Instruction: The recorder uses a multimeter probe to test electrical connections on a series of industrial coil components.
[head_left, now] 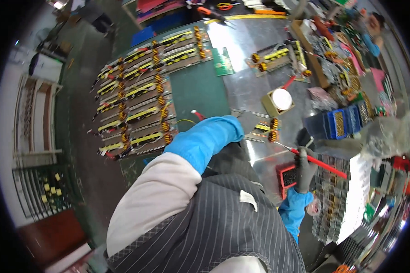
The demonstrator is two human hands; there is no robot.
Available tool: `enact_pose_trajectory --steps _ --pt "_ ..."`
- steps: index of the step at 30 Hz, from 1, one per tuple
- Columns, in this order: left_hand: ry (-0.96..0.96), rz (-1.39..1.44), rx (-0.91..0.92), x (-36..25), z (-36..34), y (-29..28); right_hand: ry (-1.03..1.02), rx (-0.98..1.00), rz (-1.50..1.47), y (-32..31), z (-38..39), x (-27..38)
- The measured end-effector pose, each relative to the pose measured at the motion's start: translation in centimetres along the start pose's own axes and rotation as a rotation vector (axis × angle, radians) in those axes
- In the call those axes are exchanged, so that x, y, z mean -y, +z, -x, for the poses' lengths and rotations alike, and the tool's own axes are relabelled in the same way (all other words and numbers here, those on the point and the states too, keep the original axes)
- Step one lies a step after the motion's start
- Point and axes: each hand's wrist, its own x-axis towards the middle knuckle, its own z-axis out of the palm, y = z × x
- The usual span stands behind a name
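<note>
1. Holding a red tool (328, 168) in the right hand (304, 169), with gloved fingers wrapped around the handle, probably for control of its thin tip.
2. Slanting that tip toward the copper coils (273, 130) at the right end of the circuit board (262, 128); impossible to tell whether touching them or just beside.
3. Laying the left hand (247, 122) over the left part of the board, likely to steady it. Unable to tell the spread of its fingers, or any pinch on an edge, from this view.
4. Having the board flat on the metal surface (243, 88), ahead of the body, presumably within easy reach of 2 hands.
5. Storing small parts to the right in a red tray (279, 176) and blue bins (315, 126), perhaps for picking by kind.
6. Lining up similar boards (143, 88) in columns to the left, apparently to save room beside a green mat (196, 93).
</note>
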Motion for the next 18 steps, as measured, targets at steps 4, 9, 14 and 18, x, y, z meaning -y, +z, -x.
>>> enact_pose_trajectory --steps 4,9,14,18 --pt "0.053 -0.085 0.068 2.9 1.5 -1.2 -0.014 0.067 0.029 -1.3 -1.0 -0.4" --pt "0.041 -0.051 0.005 10.8 7.4 -6.5 0.024 0.072 0.007 0.3 -1.0 0.0" --pt "-0.256 -0.113 -0.045 20.6 12.3 -7.3 0.062 0.108 0.025 1.9 -1.9 -0.2" --pt "-0.378 -0.087 -0.087 26.5 14.6 -7.8 0.067 0.127 0.054 2.9 -2.5 0.5"
